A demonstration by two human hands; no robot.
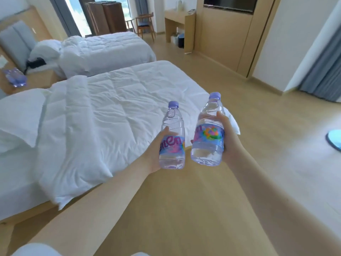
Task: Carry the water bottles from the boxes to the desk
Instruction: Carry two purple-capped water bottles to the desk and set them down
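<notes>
Two bare forearms are stretched out over the wooden floor (184, 209), and a bottle is gripped in each hand. The left hand (153, 150) is wrapped round the labelled middle of the left bottle (172, 133), thumb laid up its left side; that bottle is held upright, purple cap on top. Just beside it, not touching, the right bottle (208, 133) is clasped by the right hand (230, 141), thumb laid along its right side, and it is tilted slightly, cap leaning to the right. Both bottles are held in the air before the foot corner of the near bed (110, 108), which is covered by a rumpled white quilt. Beyond that, a second bed (110, 47) is seen, also in white. At the far left, what looks like a wrapped pack of purple-tinted bottles (14, 78) is lying on a nightstand (36, 80). Farther back, the desk (174, 20) is in view, well apart from the bottles in hand, with a wooden chair (145, 24) just left of it.
</notes>
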